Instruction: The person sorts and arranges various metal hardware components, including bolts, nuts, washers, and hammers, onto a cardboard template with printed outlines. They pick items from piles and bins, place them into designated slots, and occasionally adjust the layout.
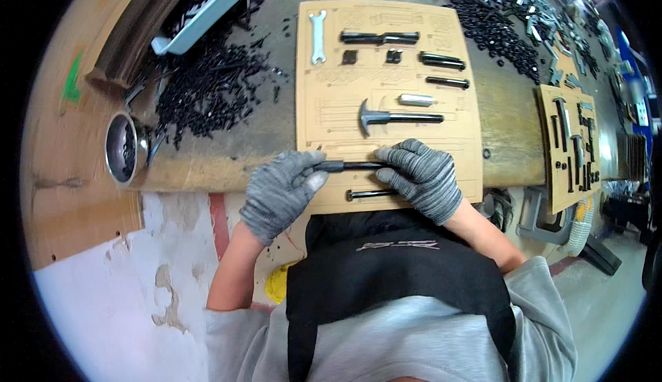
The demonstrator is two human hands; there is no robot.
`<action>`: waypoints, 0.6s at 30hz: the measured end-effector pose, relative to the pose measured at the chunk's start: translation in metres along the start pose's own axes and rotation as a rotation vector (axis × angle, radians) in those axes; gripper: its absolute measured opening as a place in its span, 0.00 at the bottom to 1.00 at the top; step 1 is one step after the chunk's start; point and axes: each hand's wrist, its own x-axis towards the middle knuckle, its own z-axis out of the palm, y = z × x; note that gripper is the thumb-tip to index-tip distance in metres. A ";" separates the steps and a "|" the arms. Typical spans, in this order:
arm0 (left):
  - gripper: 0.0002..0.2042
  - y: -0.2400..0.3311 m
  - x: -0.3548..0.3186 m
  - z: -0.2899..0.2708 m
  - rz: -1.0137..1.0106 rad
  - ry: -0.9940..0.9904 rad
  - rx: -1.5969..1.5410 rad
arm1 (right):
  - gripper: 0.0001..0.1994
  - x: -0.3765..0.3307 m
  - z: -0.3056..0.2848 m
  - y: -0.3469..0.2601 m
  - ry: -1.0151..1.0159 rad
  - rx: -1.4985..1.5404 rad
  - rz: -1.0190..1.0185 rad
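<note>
Both my hands wear grey striped knit gloves. Between them a black rod with a thicker sleeve-like end lies level over the lower part of a tan board. My left hand pinches its thick left end; my right hand grips its right end, which the fingers hide. Just below is a black bolt-like rod, partly under my right hand. Above sit a pickaxe-shaped tool head on a black shaft and a silver tube. Farther up are black rods, small black pieces and a silver open-ended wrench.
Loose black fasteners heap at the left below a light blue tray. A metal bowl stands at the bench's left edge. More black parts cover the far right. A second tan board with parts is at the right.
</note>
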 end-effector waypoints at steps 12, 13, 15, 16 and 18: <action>0.20 0.036 0.089 0.029 0.181 -0.148 0.275 | 0.11 0.012 -0.055 0.069 0.019 -0.388 0.089; 0.18 0.040 0.097 0.035 0.208 -0.104 0.232 | 0.11 0.010 -0.060 0.074 0.021 -0.419 0.083; 0.18 0.045 0.095 0.039 0.144 -0.173 0.269 | 0.10 0.005 -0.070 0.079 0.026 -0.431 0.087; 0.20 0.046 0.099 0.044 0.127 -0.170 0.238 | 0.10 0.004 -0.073 0.077 0.030 -0.421 0.104; 0.21 0.051 0.100 0.044 0.118 -0.159 0.253 | 0.10 0.005 -0.079 0.076 -0.011 -0.353 0.156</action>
